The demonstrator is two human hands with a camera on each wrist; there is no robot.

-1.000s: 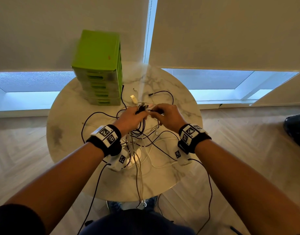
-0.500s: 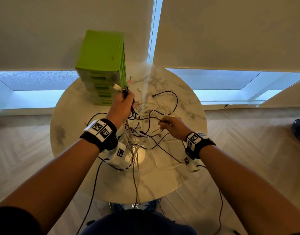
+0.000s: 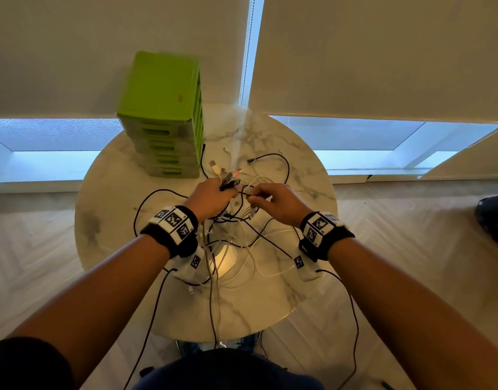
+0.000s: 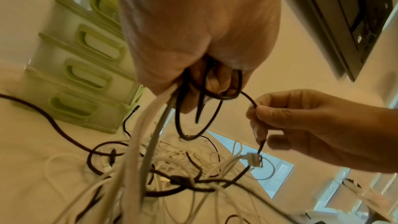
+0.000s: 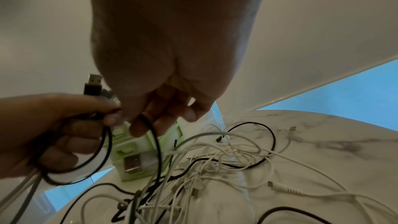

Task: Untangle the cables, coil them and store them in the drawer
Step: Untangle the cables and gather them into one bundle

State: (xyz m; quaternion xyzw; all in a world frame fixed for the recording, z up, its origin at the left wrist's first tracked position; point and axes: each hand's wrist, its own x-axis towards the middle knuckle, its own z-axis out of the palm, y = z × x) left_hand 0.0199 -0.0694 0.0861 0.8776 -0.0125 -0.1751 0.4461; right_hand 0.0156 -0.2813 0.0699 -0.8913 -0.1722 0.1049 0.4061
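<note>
A tangle of white and black cables (image 3: 239,237) lies on the round marble table (image 3: 115,218). My left hand (image 3: 218,191) grips a bunch of cable ends, with USB plugs (image 3: 214,166) sticking out past the fingers. In the left wrist view white and black cables (image 4: 150,125) hang from that fist. Just to its right, my right hand (image 3: 257,197) pinches a thin black cable (image 4: 247,99) that loops back into the left hand (image 5: 64,125). The green drawer unit (image 3: 163,114) stands at the table's back left, all drawers closed.
Loose cable ends (image 3: 259,160) lie on the marble behind my hands. Some cables hang over the table's near edge (image 3: 214,319). Wooden floor surrounds the table, and a dark object (image 3: 492,218) sits at the far right. Low windows run along the wall.
The left hand, raised toward the drawer unit half a second ago, has come back down beside the right hand. The right hand moved forward and now pinches the black cable close to the left.
</note>
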